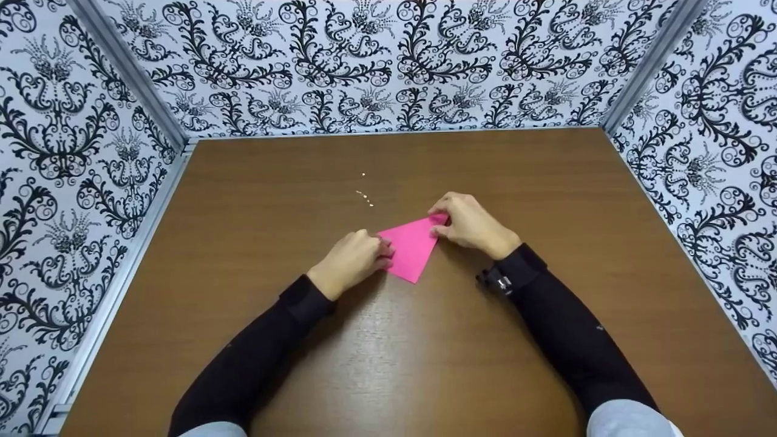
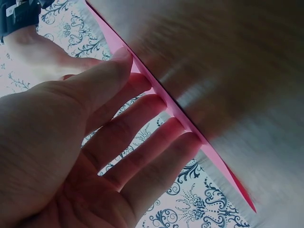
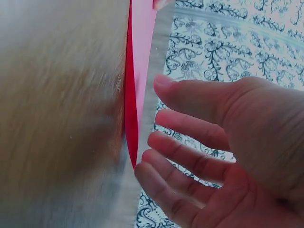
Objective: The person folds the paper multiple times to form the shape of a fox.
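A folded piece of bright pink paper (image 1: 410, 254) lies on the brown table, one corner toward the person. My left hand (image 1: 353, 260) presses on its left side; in the left wrist view the thumb and fingertips rest along the pink paper (image 2: 178, 113). At the far right corner is my right hand (image 1: 472, 226), with its fingers loosely bent. From the right wrist, the pink paper (image 3: 142, 42) shows a darker red layer beneath, slightly parted from the upper one. There the right fingertips (image 3: 151, 171) lie close to the corner, and the thumb stands apart from the paper.
Several tiny pale specks (image 1: 365, 196) lie on the wooden table (image 1: 273, 182) beyond the paper. Walls covered in black-and-white patterned sheeting (image 1: 364, 60) rise at the back and both sides, with grey metal posts (image 1: 130, 67) at the corners.
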A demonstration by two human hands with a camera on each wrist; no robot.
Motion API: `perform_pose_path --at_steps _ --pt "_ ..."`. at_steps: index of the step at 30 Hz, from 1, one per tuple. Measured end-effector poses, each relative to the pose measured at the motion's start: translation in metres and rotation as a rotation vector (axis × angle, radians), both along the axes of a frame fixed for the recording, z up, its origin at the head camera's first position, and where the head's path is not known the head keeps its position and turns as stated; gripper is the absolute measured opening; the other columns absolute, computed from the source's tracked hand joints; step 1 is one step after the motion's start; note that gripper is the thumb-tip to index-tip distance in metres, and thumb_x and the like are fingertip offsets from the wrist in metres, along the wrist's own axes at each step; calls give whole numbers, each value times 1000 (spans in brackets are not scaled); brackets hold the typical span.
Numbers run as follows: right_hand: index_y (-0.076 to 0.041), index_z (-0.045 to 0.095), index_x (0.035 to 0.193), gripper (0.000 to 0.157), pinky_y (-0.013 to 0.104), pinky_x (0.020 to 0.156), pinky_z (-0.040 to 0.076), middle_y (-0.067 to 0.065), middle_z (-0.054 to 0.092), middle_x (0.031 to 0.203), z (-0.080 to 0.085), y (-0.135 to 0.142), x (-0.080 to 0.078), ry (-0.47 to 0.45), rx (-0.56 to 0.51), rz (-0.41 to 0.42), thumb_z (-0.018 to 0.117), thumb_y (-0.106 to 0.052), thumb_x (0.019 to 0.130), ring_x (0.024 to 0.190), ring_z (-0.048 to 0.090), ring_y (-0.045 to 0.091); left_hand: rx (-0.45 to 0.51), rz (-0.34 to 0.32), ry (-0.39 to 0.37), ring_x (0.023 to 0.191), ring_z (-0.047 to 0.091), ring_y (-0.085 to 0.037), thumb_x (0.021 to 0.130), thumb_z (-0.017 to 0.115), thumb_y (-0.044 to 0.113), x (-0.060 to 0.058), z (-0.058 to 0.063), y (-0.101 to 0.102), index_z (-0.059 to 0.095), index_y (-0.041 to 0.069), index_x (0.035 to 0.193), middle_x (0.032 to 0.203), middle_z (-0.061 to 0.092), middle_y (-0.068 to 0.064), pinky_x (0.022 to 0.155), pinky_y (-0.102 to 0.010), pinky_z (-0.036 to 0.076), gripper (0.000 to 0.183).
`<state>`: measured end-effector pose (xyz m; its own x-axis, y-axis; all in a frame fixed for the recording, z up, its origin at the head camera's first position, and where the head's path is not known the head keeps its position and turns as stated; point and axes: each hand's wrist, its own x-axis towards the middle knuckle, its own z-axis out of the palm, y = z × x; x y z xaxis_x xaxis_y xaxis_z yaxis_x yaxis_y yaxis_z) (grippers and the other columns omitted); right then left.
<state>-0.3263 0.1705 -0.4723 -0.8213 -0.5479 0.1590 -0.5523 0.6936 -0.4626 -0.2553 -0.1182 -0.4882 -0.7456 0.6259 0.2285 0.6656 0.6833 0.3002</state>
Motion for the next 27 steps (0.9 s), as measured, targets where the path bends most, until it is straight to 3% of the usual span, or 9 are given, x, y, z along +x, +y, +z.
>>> perform_pose_path --at_steps 8,20,27 --pt "3 85 133 40 55 106 63 21 84 126 -2 3 -8 -30 43 -11 94 -20 101 117 77 39 -21 46 -64 93 87 -32 106 87 20 1 1 3 85 7 100 98 87 -9 78 -52 71 14" --pt "-4 87 132 36 53 96 60 18 80 119 -6 1 -10 -20 50 -34 93 -24 102 111 71 36 -21 40 -54 94 87 -35 106 87 20 2 1 4 88 8 102 98 87 -10 80 -54 72 14" --pt "-5 87 131 30 55 101 60 18 73 122 -6 -2 -7 -32 28 -57 90 -21 105 113 68 38 -11 33 -52 93 86 -34 106 87 22 0 -2 1 89 8 104 100 87 -9 81 -53 72 14"
